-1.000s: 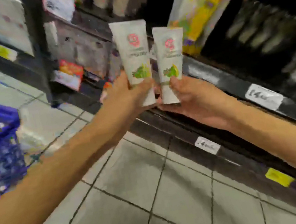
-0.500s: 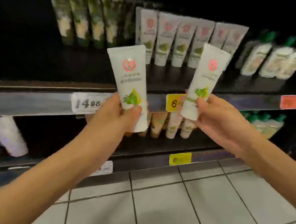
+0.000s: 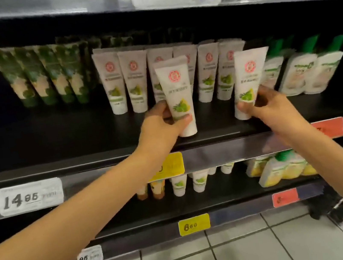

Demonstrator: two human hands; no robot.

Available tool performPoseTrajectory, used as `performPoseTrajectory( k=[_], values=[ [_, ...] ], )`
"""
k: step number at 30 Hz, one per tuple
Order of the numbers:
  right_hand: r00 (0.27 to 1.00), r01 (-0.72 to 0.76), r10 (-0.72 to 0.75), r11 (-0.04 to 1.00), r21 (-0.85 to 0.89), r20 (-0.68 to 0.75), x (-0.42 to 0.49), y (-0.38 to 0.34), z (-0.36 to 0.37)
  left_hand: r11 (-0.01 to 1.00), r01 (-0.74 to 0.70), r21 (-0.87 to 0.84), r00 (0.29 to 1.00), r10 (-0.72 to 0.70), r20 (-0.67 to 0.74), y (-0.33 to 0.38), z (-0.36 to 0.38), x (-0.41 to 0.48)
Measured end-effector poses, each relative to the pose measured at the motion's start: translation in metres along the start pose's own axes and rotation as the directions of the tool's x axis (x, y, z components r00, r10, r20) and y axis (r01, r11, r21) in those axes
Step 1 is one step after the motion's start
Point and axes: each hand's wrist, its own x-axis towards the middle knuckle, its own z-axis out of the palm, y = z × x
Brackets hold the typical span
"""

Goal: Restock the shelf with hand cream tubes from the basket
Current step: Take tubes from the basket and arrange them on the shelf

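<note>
A tube was pinched in the left hand, a second tube in the right hand, both held before the stocked row on the shelf, not yet released.

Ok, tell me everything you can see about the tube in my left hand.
The tube is white and plastic-looking, with a red round logo, grey lettering and a green-and-yellow picture. It's nearly upright, cap down, flat crimped end up, low over the dark shelf, in front of matching tubes. The left hand grips its lower part, thumb across the front.
</note>
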Motion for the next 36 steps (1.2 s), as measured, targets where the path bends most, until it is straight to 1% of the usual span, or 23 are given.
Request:
performPoseTrajectory(
  k=[2, 4, 5, 7, 10, 15, 20, 26, 36],
  values=[
    [1.000, 0.015, -0.016, 0.999, -0.050, -0.011, 0.012, 0.006, -0.001, 0.999, -0.002, 0.044, 1.000, 0.003, -0.023, -0.003, 0.022, 0.020],
    [0.999, 0.031, -0.033, 0.996, -0.085, -0.028, 0.023, 0.011, 0.001, 0.990, -0.025, 0.138, 0.999, 0.030, -0.029, -0.005, 0.042, 0.036],
    [0.999, 0.040, -0.043, 0.992, -0.117, -0.026, 0.029, 0.012, 0.003, 0.982, -0.042, 0.185, 0.998, 0.050, -0.038, -0.006, 0.050, 0.043],
    [0.997, 0.073, -0.074, 0.984, -0.163, 0.003, 0.039, 0.014, 0.006, 0.974, -0.056, 0.221, 0.996, 0.070, -0.056, -0.007, 0.062, 0.053],
    [0.997, 0.082, -0.080, 0.986, -0.147, 0.020, 0.047, 0.017, 0.007, 0.965, -0.039, 0.259, 0.996, 0.058, -0.069, -0.010, 0.068, 0.063],
    [0.998, 0.054, -0.057, 0.992, -0.117, -0.021, 0.047, 0.024, 0.004, 0.959, -0.028, 0.282, 0.997, 0.049, -0.067, -0.017, 0.066, 0.068],
    [0.998, 0.054, -0.062, 0.977, -0.208, -0.031, 0.052, 0.022, 0.007, 0.942, -0.054, 0.331, 0.995, 0.077, -0.057, -0.014, 0.073, 0.074],
    [0.995, 0.047, -0.067, 0.967, -0.251, -0.072, 0.054, 0.022, 0.011, 0.927, -0.055, 0.371, 0.995, 0.082, -0.057, -0.013, 0.079, 0.078],
    [0.996, 0.025, -0.050, 0.955, -0.294, -0.078, 0.053, 0.020, 0.012, 0.937, -0.044, 0.345, 0.996, 0.069, -0.059, -0.014, 0.080, 0.079]
  ],
)
